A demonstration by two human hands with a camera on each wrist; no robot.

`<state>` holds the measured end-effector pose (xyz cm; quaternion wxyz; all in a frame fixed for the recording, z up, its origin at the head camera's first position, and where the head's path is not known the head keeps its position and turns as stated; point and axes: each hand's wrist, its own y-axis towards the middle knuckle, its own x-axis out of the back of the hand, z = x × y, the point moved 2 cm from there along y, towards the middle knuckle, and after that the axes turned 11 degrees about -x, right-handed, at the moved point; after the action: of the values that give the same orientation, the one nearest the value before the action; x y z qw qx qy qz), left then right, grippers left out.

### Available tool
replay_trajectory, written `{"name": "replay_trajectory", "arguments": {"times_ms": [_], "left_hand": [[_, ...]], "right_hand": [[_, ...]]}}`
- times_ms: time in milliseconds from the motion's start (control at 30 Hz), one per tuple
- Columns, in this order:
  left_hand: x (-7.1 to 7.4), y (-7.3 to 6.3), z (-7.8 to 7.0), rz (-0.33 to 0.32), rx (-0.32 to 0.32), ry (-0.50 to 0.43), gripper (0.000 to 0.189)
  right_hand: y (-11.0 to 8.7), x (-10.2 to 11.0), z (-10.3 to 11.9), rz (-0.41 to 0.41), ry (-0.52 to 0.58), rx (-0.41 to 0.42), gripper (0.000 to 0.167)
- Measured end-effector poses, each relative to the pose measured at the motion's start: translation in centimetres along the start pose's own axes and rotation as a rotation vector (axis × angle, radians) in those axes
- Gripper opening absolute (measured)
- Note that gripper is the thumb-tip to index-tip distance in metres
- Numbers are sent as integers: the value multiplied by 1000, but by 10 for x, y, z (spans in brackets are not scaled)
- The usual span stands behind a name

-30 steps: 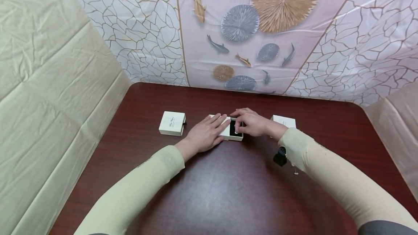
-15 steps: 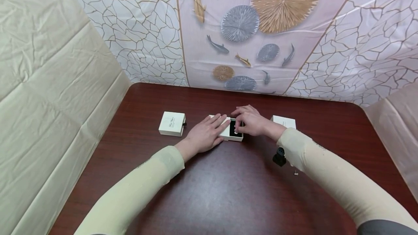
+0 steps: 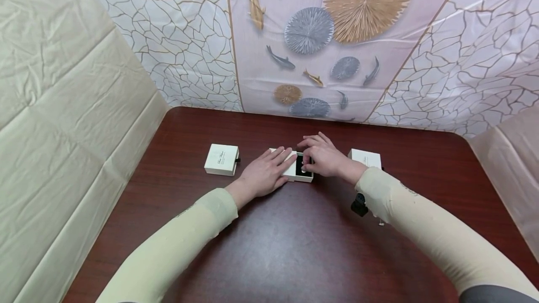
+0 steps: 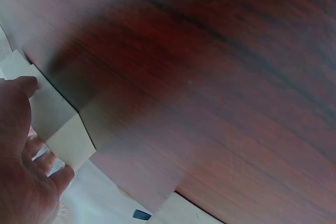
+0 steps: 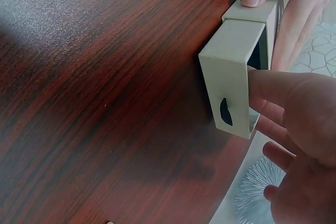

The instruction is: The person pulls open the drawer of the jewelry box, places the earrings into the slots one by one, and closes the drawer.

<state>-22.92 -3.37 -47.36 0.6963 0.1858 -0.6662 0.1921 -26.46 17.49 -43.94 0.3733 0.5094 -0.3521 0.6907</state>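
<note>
The left box [image 3: 222,155] sat shut on the dark reddish-brown counter [image 3: 269,247], cream, fine dark script on top, black tab on its right side. Next came the left hand [image 3: 264,173]: grip wide, fingers spread nearly straight across the middle box [image 3: 291,167], thumb against its near side. That box lay between the other two, plain cream and square-cornered. Its tray [image 3: 304,178] stood partly out to the right, black inside; the right wrist view showed a black tab [image 5: 226,112] on the tray's end wall. A small pale piece [image 3: 303,168], too tiny to identify, lay against the black. The right hand [image 3: 326,159] had thumb and forefinger bent into the tray beside it; couldn't tell whether that grip pinched it. Farther right, the right box [image 3: 365,157], cream, lettered, was partly hidden behind the wrist.
</note>
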Motion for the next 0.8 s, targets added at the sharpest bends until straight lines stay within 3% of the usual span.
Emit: {"name": "replay_trajectory", "arguments": {"times_ms": [500,800], "left_hand": [[1,0,0,2,-6,13,69],[0,0,1,2,-9,14,69]], "right_hand": [[-17,28,-7,-115,80,10,12],[-29,27,-23,-133,81,-3,9]]}}
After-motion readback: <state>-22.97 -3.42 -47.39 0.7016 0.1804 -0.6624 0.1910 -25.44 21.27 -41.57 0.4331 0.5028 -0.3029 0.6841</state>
